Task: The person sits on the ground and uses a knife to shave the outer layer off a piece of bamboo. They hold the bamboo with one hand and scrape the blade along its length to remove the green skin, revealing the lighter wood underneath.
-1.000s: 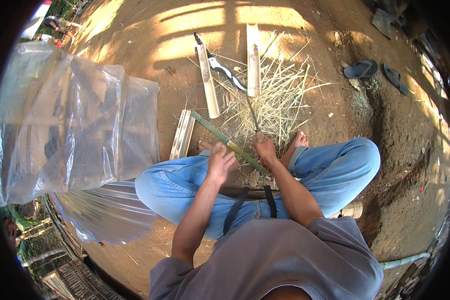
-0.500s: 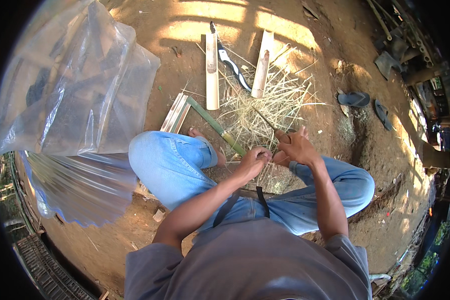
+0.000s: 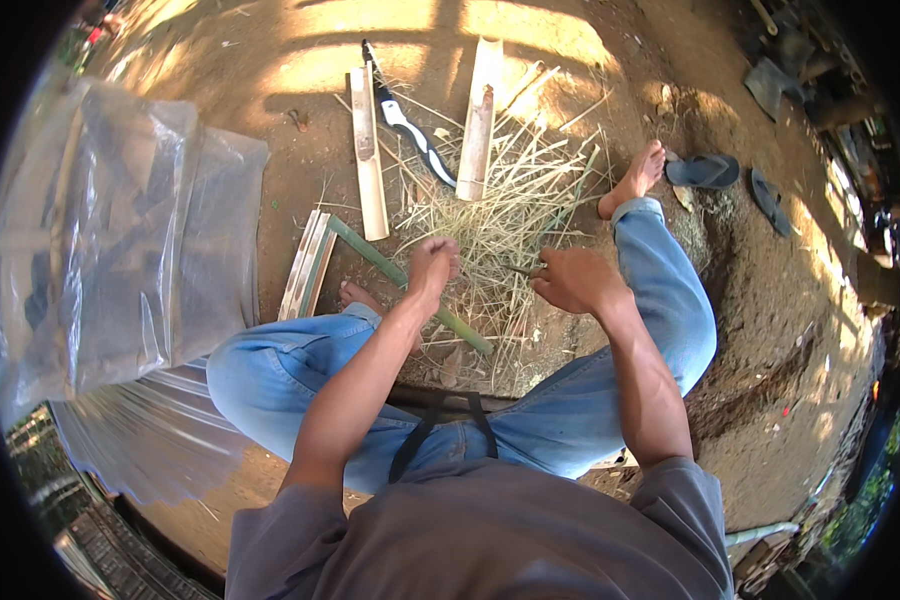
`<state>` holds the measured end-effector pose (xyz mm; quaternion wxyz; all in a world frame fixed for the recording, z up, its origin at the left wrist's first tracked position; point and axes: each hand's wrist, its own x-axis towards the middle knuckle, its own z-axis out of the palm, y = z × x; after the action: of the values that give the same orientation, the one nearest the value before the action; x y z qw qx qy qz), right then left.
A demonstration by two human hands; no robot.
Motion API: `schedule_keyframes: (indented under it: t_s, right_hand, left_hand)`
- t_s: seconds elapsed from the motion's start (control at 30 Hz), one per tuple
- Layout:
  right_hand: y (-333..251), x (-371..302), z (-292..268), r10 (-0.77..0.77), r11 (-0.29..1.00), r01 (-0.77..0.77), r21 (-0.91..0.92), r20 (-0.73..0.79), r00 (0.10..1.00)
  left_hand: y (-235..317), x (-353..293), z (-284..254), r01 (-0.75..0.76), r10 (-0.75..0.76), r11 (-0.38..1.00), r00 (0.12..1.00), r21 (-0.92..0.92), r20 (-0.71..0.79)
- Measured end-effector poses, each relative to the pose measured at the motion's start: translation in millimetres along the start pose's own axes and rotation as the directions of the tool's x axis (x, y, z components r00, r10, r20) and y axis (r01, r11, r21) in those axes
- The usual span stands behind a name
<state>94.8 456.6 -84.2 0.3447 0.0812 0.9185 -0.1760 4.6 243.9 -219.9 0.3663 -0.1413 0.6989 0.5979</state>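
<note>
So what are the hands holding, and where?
The left hand grips the green bamboo strip around its middle. The right hand is closed on something thin, maybe a blade; it is too small to tell.

Left hand (image 3: 432, 268) wraps over the green bamboo strip (image 3: 410, 285), hiding the stretch under the fist, and whether anything thin sits in that grip is too small to tell. Right hand (image 3: 570, 280) is closed on something dark and slim, mostly covered by its fingers; what it is can't be made out against the pile of pale shavings (image 3: 505, 225). The clear plastic sheet (image 3: 120, 250) is blurred toward the left rim, and the dark objects top right (image 3: 800, 70) are cut off by the fisheye edge.
</note>
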Motion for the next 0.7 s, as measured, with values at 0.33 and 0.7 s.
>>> schedule_keyframes:
  t_s: [0.33, 0.7]
  right_hand:
    - [-1.4, 5.2, -23.5, -0.018, 0.993, 0.016, 0.118, 0.009, 1.000]
    - [-7.5, 14.2, -25.2, -0.006, 0.993, -0.006, 0.117, 0.101, 0.995]
  left_hand:
    - [-26.3, 202.5, 34.3, -0.124, 0.274, 0.754, 0.952, 0.645, -0.137]
    - [70.9, 148.6, -17.0, -0.216, 0.380, 0.703, 0.920, 0.678, -0.100]
